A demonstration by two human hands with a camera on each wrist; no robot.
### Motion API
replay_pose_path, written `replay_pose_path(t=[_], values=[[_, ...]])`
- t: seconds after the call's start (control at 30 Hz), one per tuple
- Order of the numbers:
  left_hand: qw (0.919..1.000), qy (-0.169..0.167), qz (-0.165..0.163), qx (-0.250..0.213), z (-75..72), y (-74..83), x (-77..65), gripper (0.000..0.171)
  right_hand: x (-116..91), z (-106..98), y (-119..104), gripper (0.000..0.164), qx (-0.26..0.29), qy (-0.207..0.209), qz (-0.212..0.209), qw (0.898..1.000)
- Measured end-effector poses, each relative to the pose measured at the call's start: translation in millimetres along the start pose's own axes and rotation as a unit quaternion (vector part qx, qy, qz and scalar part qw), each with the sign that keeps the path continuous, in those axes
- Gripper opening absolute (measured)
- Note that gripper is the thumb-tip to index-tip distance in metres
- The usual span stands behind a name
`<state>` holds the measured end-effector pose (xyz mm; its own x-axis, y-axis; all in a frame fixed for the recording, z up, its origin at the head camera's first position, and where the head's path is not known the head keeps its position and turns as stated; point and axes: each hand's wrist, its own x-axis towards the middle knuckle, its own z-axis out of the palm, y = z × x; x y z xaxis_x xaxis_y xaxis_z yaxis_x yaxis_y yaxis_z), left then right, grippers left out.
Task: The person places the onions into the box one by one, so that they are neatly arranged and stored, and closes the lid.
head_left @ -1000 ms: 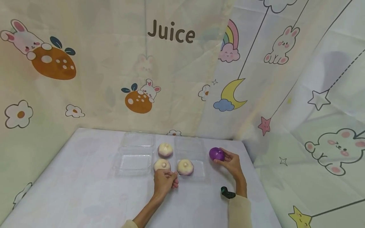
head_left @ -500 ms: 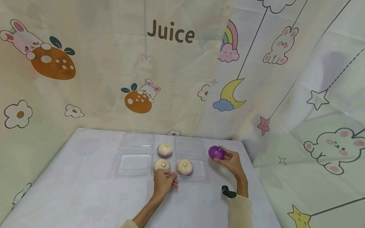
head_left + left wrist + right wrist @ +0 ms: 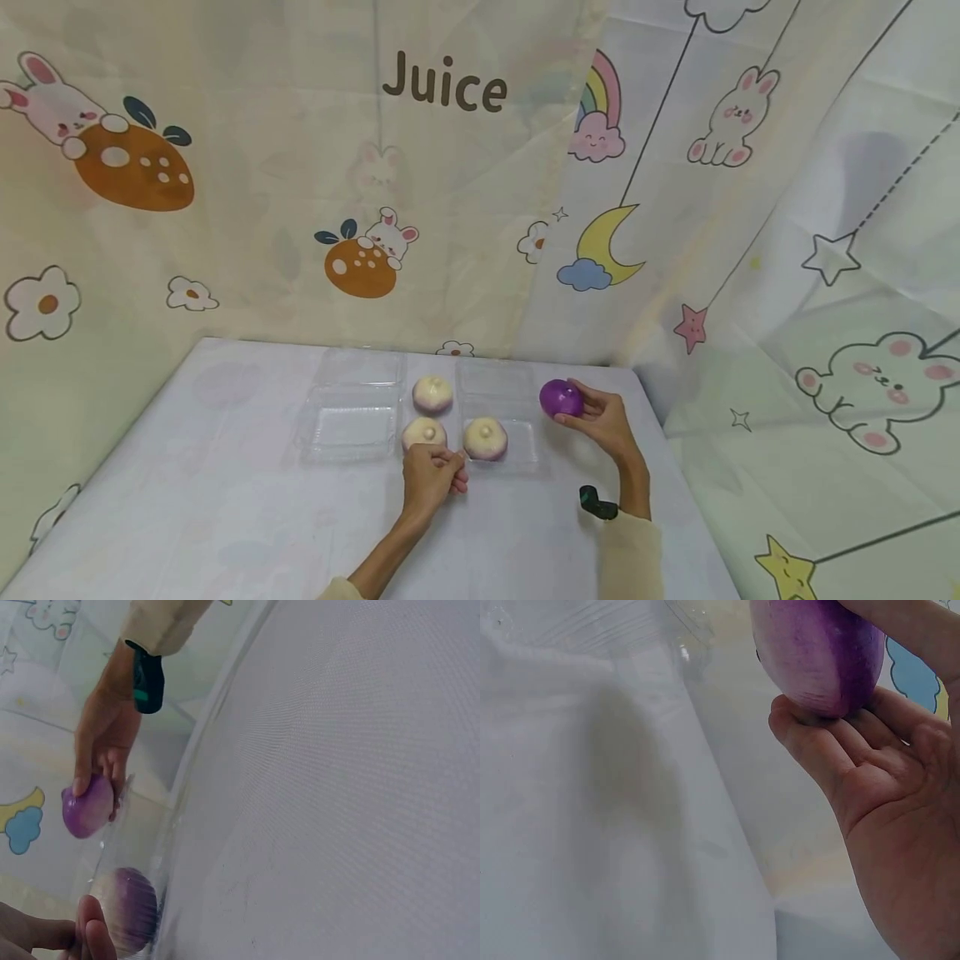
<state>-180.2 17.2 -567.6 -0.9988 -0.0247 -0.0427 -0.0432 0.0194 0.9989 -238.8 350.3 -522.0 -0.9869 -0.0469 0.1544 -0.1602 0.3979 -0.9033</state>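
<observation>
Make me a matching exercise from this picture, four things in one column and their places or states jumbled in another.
1. Purple vegetable
2. Farthest pale vegetable
3. Right clear container
4. Dark wrist device

A. At the cuff of the right sleeve
B. Beside the left clear container, to its right
C. Has another pale vegetable in it
D. In the grip of the right hand

Pairs: 1-D, 2-B, 3-C, 4-A

White table [image 3: 262, 517] in front of me. On it: left clear box [image 3: 356, 429] and right clear box [image 3: 520, 437], both open; between them, far vegetable [image 3: 432, 394] and near vegetable [image 3: 424, 433], both pale on top.
</observation>
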Motion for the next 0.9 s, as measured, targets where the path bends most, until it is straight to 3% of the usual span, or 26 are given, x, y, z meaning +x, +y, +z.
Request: replay_pose_path(t=[0.33, 0.9], values=[[1.0, 0.0, 0.001, 0.006, -1.8, -0.9, 2.7, 0.022, 2.1, 11.6, -7.9, 0.078, 0.002, -0.038, -0.016, 0.999], [1.0, -0.001, -0.008, 0.003, 1.4, -2.7, 2.0, 0.023, -5.0, 19.7, -10.4, 0.078, -0.031, -0.04, -0.027, 0.998]])
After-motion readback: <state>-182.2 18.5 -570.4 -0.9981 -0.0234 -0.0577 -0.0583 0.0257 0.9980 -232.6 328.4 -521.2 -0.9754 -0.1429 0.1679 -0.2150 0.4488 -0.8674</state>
